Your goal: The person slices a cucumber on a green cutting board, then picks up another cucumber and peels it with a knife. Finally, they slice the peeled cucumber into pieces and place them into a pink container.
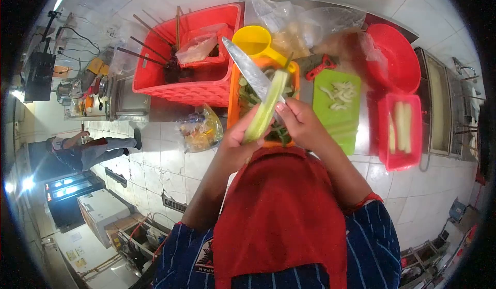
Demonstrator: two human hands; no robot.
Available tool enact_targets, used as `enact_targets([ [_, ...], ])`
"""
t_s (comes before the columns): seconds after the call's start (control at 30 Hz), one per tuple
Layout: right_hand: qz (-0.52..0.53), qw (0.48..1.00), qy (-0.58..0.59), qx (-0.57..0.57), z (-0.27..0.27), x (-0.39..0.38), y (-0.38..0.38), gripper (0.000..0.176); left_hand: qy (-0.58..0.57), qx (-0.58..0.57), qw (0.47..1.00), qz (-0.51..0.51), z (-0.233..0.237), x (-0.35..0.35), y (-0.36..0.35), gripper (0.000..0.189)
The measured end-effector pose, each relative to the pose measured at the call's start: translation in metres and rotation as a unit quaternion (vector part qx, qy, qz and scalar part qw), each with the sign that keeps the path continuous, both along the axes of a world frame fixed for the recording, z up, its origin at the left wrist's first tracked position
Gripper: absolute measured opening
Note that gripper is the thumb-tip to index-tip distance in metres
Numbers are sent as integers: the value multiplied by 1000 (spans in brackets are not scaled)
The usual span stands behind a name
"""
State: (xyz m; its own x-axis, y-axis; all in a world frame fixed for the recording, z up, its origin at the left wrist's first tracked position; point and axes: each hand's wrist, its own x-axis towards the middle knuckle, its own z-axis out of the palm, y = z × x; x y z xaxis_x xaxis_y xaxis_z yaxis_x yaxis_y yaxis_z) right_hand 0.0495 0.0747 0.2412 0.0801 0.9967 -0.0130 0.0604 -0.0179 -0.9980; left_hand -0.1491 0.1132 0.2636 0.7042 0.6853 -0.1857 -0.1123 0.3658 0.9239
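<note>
My left hand [239, 143] is wrapped round the lower end of a pale green, largely peeled cucumber [262, 116], which points up and away from me. My right hand [298, 122] grips a large knife [244, 65]. Its wide blade slants up to the left and crosses the cucumber, against its surface; the handle is mostly hidden in my fingers. Both are above an orange bin [233, 95] holding dark green peels [279, 134]. To the right lies a green cutting board [336, 121] with pale cut strips [341, 93] on it.
A pink tub [383, 152] with peeled cucumbers [402, 126] stands right of the board, below a red basin [395, 56]. A red-handled tool [320, 67] and yellow dipper [251, 41] lie behind. At left are a red crate [181, 93] and a plastic bag [201, 131]. Another person [95, 149] stands farther left.
</note>
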Motion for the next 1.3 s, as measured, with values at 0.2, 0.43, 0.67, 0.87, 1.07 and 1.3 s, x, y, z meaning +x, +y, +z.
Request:
enact_targets([
  [0.2,38,999,-3,-24,-3,-10,-2,30,25,29,999,15,-3,3,6,73],
  [0.43,56,998,25,8,-11,-26,-5,28,-19,14,999,35,-21,9,13,63],
  [0.67,53,998,18,-31,-22,-25,2,29,-137,-82,982,100,-31,16,4,63],
  [0.87,56,997,29,-54,-30,-29,4,29,-92,-56,985,138,-41,24,4,76],
  [1.07,87,991,40,-98,-33,-31,1,29,-87,-83,973,197,-46,35,10,81],
  [1.3,104,989,0,-104,-54,-35,2,32,-82,-57,973,207,-63,38,19,88],
])
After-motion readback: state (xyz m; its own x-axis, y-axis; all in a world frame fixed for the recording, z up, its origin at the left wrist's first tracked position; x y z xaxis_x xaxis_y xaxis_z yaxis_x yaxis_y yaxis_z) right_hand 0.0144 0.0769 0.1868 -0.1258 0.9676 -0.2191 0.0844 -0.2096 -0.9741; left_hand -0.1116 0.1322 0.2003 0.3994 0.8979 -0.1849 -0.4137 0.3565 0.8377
